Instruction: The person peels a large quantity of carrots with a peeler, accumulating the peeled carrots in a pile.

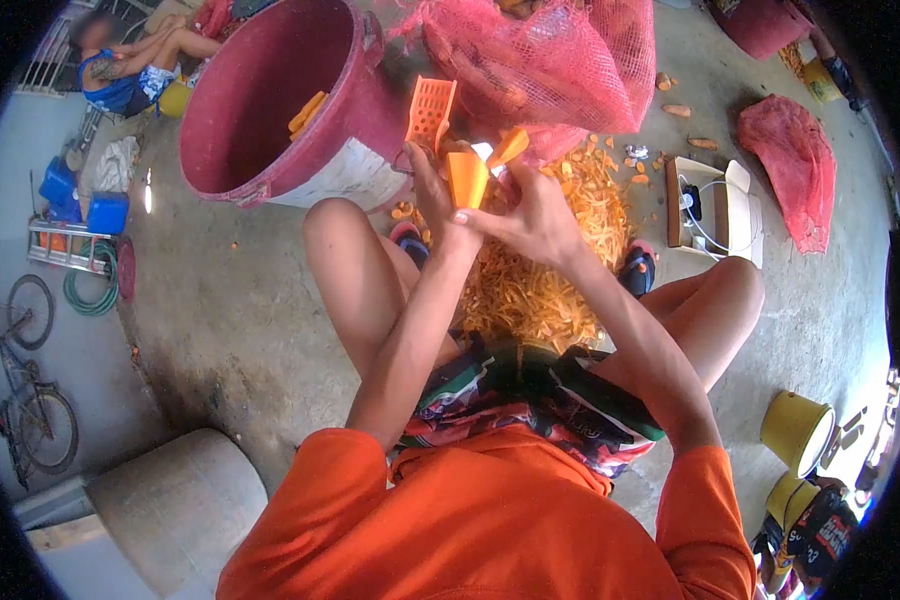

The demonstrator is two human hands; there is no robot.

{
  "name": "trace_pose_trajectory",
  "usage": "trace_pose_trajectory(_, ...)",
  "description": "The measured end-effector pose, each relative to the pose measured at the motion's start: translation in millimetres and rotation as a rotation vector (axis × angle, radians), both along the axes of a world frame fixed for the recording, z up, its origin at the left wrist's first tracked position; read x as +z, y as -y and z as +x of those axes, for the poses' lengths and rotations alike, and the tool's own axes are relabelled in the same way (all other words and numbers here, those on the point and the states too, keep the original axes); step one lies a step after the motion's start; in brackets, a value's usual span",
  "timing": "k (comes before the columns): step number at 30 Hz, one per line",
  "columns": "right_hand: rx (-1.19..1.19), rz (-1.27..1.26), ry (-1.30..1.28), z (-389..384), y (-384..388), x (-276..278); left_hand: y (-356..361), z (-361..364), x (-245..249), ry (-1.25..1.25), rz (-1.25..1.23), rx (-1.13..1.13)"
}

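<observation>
My left hand is closed round a smooth orange carrot, which points away from me. An orange plastic piece with rows of holes, like a grater, juts up beyond the left fingers; its hold is partly hidden. My right hand is closed beside the carrot, its thumb at the carrot's near end. Past the right fingers a flared orange piece sticks out beside a small white part; what these fingers grip cannot be made out. Under both hands lies a heap of orange peelings.
A large maroon tub with carrots inside stands ahead left, near a red mesh sack. Right are an open cardboard box, another red sack and a yellow bucket. A person sits far left. A grey drum is behind left.
</observation>
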State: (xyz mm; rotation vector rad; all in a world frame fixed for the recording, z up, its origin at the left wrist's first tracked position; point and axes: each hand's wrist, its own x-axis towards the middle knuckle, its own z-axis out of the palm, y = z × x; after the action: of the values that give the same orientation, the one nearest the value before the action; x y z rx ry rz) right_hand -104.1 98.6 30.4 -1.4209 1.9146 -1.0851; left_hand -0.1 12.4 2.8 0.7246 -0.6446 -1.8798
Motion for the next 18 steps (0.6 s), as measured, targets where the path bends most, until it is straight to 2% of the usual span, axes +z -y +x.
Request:
trace_pose_trajectory(7, 0.021, -0.069, -0.038, -2, -2, 2, -2, -3, 11, 0.086, 0.012, 0.005)
trace_pose_trajectory(9, 0.034, -0.043, -0.027, -1, -2, 2, -2, -7, 13, 0.155, 0.015, 0.126)
trace_pose_trajectory(12, 0.078, -0.017, 0.0, 1, -2, -2, 2, 1, 6, 0.187, -0.131, 0.048)
trace_pose_trajectory(15, 0.105, -0.019, 0.039, 4, -2, -6, 3, 3, 7, 0.26, -0.072, 0.038)
trace_pose_trajectory(18, 0.105, -0.041, 0.033, 8, -4, -7, 6, 6, 3, 0.29, -0.116, 0.01)
